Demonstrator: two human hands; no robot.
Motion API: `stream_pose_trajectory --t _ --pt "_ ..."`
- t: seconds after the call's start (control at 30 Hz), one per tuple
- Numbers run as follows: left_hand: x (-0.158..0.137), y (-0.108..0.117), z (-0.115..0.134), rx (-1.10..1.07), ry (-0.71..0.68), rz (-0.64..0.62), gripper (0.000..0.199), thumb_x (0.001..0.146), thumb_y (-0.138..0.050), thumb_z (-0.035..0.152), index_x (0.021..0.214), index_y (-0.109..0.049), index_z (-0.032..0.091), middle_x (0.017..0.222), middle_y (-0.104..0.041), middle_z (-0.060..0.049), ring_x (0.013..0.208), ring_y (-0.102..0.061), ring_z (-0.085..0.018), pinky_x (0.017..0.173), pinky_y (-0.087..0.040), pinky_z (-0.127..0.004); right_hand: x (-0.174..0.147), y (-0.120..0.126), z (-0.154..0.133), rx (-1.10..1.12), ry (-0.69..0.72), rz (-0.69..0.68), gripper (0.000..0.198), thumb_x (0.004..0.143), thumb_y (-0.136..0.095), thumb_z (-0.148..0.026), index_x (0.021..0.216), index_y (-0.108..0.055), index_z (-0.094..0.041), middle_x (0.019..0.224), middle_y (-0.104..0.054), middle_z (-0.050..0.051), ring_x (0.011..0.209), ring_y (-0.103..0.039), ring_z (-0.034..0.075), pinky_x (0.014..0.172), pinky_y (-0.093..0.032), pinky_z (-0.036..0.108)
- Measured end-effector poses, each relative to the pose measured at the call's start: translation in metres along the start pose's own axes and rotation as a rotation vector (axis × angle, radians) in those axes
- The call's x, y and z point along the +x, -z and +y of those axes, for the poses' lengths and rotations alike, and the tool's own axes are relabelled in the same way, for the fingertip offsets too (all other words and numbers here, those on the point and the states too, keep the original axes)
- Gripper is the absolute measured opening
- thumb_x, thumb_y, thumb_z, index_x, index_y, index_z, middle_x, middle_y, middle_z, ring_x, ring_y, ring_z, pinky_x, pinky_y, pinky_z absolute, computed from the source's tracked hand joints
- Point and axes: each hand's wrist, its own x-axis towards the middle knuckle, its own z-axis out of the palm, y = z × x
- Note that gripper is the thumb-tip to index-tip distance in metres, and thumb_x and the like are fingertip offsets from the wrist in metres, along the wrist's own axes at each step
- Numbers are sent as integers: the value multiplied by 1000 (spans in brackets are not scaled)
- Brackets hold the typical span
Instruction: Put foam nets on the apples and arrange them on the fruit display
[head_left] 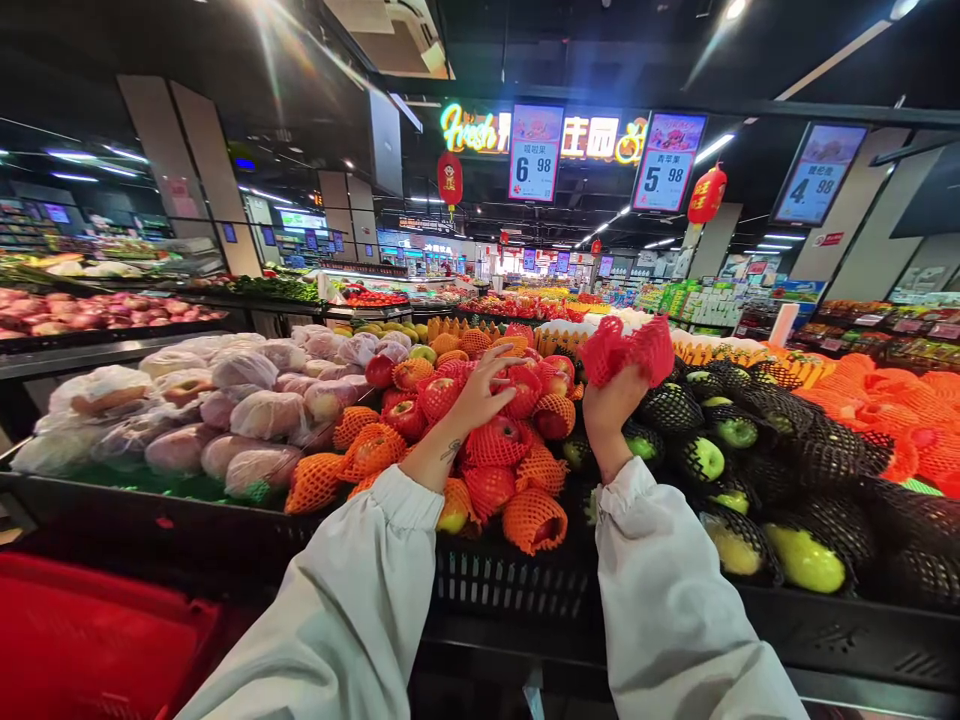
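My left hand [484, 392] is over the middle of a heap of red apples [401, 412], fingers apart and slightly curved, with nothing visible in its grasp. Many of these apples wear red or orange foam nets. My right hand [613, 408] is raised at the heap's right side, closed around a red foam net [628, 350]. The net looks crumpled with a flared end; whether fruit is inside cannot be made out. Just right of that hand lie green apples [706, 458] in black foam nets.
Pinkish fruit in clear plastic bags [262, 415] fills the left of the black display bin [510, 585]. Orange-netted fruit [885, 405] is at the far right. A red basket or cart [97, 640] stands at lower left. Price screens [535, 153] hang overhead.
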Motion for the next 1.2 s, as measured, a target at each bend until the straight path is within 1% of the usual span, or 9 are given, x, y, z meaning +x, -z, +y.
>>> stream_pose_trajectory --t 0.13,0.27,0.4,0.5,0.77,0.87,0.97,1.07,1.2 --pt "0 0 -1 30 14 10 47 82 -62 14 126 -71 25 159 -46 -12 144 -49 -33 99 -61 -48 -2 9 -16 -45 -54 -97 44 83 -48 -10 126 -57 -5 125 -65 29 123 -58 40 105 -44 57" --pt "-1 0 -1 58 39 20 43 83 -62 15 124 -72 24 158 -46 -14 145 -48 -33 98 -61 -46 -1 15 -21 -84 -46 -218 59 82 -54 -13 141 -52 -4 128 -65 30 123 -59 43 103 -45 57" --pt "-2 -1 -1 56 46 26 39 83 -63 16 121 -73 24 156 -47 -13 144 -49 -31 95 -62 -41 -7 10 -24 -41 -56 -423 87 80 -68 -29 153 -36 5 123 -69 33 121 -62 46 102 -47 59" --pt "-1 -1 -2 67 54 34 39 83 -62 16 120 -73 23 155 -47 -14 143 -50 -31 94 -63 -40 -14 2 -27 27 -52 -490 97 82 -72 -45 154 -34 7 124 -70 34 121 -65 46 104 -47 57" --pt "0 -1 -1 92 53 27 38 82 -61 15 118 -73 21 153 -50 -14 141 -52 -31 86 -64 -35 -19 -3 -31 129 -157 -376 97 88 -59 -76 143 -47 4 142 -55 41 137 -53 49 114 -36 65" --pt "-3 -4 4 91 60 78 33 83 -60 15 113 -73 19 149 -53 -14 137 -55 -30 88 -63 -37 -14 6 -33 142 -205 -241 91 92 -50 -77 135 -51 3 141 -53 42 140 -47 51 113 -32 70" --pt "6 -4 13 139 42 208 27 84 -58 18 108 -72 19 143 -58 -14 134 -57 -29 90 -61 -40 -11 13 -31 230 -194 -45 84 98 -39 -72 137 -48 1 146 -48 40 146 -40 48 112 -33 70" --pt "33 20 16 304 106 402 22 87 -57 22 103 -71 20 129 -67 -12 123 -62 -27 96 -57 -41 -15 12 -27 276 -119 37 75 100 -35 -64 136 -48 0 140 -52 37 146 -39 47 113 -34 70" --pt "60 88 -7 473 461 572 13 84 -59 23 94 -66 18 107 -71 -13 111 -66 -31 104 -48 -47 -23 3 -25 284 -39 -13 50 99 -37 -49 118 -61 -10 112 -66 27 128 -56 45 110 -41 67"
